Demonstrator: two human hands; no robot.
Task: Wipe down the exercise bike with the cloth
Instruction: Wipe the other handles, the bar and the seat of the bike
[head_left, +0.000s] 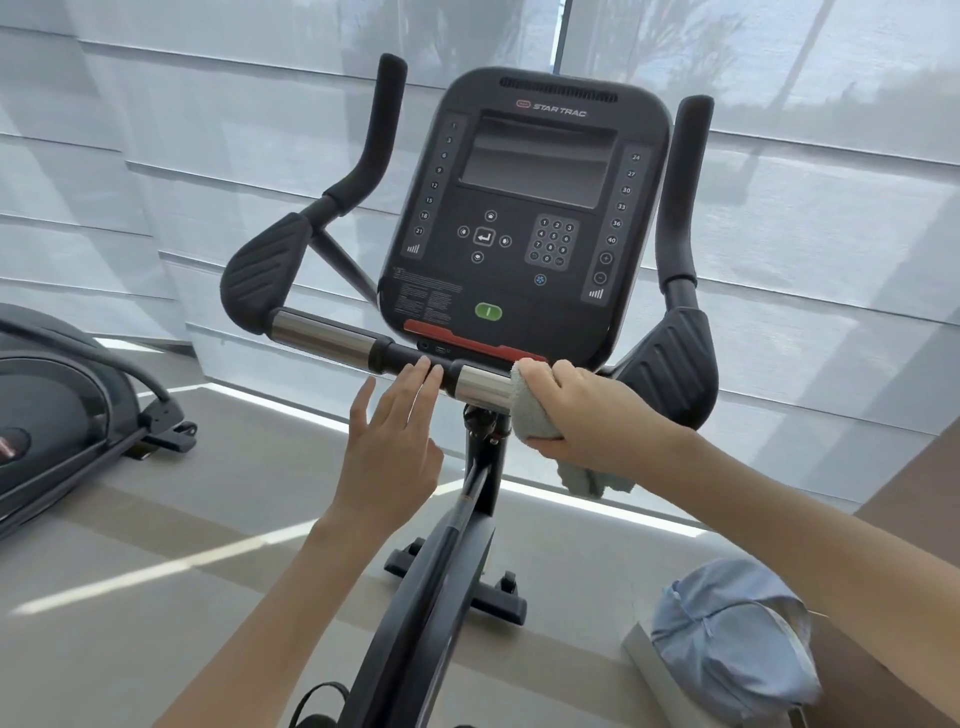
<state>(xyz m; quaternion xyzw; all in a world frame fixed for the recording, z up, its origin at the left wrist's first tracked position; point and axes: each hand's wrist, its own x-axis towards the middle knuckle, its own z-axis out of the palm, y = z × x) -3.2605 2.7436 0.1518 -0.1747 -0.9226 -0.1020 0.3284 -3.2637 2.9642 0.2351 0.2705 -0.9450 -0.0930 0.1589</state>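
Two hands working at the exercise bike (447, 561), head view, looking down over the bars

- right hand (587, 410) is gripping the cloth (535, 415), fingers curled over the top, thumb underneath; the cloth is pale grey-green, bunched, wrapping round the crossbar (400, 356) just right of the chrome sleeve (480, 387), below the console (524, 218); a loose tail is hanging down under the wrist
- left hand (395, 441) is lying flat and released, fingers straight and slightly spread; fingertips (423, 366) are touching the black stretch of the crossbar between the two chrome sleeves; it is grasping nothing
- console screen is showing dark; green button (488, 312) and red strip (457, 335) are sitting along its lower edge
- blue fabric bag (727, 639), lower right, is lying crumpled on a white box (641, 657); bag is looking zipped, contents cannot be told; box interior is not showing
- second machine (62, 405) is standing at the left edge, well apart from the bike
- pale blinds (156, 130) are covering the windows behind
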